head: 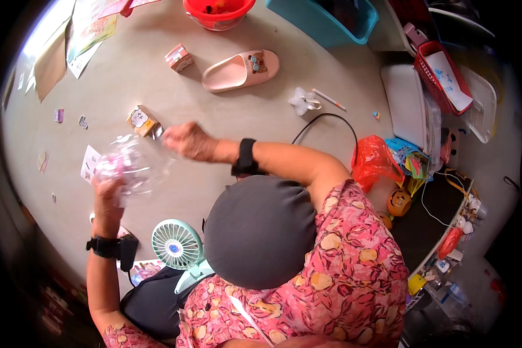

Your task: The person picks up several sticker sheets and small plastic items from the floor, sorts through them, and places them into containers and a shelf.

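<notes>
My left hand is closed on crumpled clear plastic packaging with something pink inside it. To the right and farther ahead, my right hand reaches over the floor, its fingers blurred beside a small shiny piece; whether they grip it cannot be told. That piece touches the near corner of a small yellow-brown box bearing a cartoon animal. A white sheet with small pictures lies partly behind the plastic. Small stickers lie on the floor to the left.
Farther ahead are a pink slide sandal, a small pink box, a red bucket and a teal bin. A black cable curves near a red plastic bag at right. A mint-green fan stands near my lap.
</notes>
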{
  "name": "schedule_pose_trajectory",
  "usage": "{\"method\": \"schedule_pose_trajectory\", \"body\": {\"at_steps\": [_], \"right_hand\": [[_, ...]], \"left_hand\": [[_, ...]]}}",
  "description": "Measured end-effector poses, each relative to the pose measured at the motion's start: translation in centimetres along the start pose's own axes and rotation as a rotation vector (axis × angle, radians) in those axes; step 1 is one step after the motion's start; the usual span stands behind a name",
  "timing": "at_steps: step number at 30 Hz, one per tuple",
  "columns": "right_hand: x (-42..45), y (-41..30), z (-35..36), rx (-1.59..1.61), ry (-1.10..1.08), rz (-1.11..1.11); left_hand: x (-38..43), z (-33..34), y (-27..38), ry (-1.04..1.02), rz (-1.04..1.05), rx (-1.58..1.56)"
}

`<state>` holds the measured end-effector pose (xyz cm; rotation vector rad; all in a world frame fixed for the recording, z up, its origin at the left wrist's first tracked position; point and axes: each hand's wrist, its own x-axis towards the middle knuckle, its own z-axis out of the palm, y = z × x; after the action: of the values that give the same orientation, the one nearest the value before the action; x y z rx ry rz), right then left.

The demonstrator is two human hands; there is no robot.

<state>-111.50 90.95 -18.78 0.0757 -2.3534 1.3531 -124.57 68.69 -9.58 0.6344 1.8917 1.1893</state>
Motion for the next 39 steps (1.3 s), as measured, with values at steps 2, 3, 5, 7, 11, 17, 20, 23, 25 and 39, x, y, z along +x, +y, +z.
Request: {"method": "schedule_pose_trajectory", "body": {"at_steps": [2,3,5,7,11,17,20,23,25,39], "right_hand": [[0.9,-2.7,-0.1,0.204,-0.154,0.020],[0.9,-2.9,-0.1,0.123,-0.251,0.032],[1.5,-4.3,-0.4,0.404,-0.113,0.099],[1.4,-5.1,0.2,0.429,0.029,0.085],[0.4,-3.8,-0.7,0.319,-0.096,0.087],[-0.8,-2.9,-2.1,0.155,-0.091,0.073],[-1.4,-2.5,-2.7,-0.128,-0.084,0.161],[-3.1,-1.3,-4.6,0.022,-0.086,0.248],[-5.2,0.4,-7.1,-0.111,-0.009,0.108],[-27.3,3.5,-21.1,-0.853,0.659,1.257]], "left_hand": [[1.2,2.5,1.7,-0.008,-0.022,-0.025],[1.8,3.5,2.7,0.008,-0.143,-0.241],[2.6,4.7,3.8,0.030,-0.318,-0.596],[3.0,4.8,3.3,0.024,-0.323,-0.560],[3.5,4.7,0.8,-0.045,-0.160,-0.180],[3.7,7.3,3.3,-0.001,-0.443,-0.589],[4.3,7.8,3.1,-0.022,-0.373,-0.523],[4.9,8.6,3.3,-0.002,-0.374,-0.537],[4.9,7.3,1.2,-0.062,-0.263,-0.232],[3.3,8.5,2.8,0.050,-0.456,-0.505]]}}
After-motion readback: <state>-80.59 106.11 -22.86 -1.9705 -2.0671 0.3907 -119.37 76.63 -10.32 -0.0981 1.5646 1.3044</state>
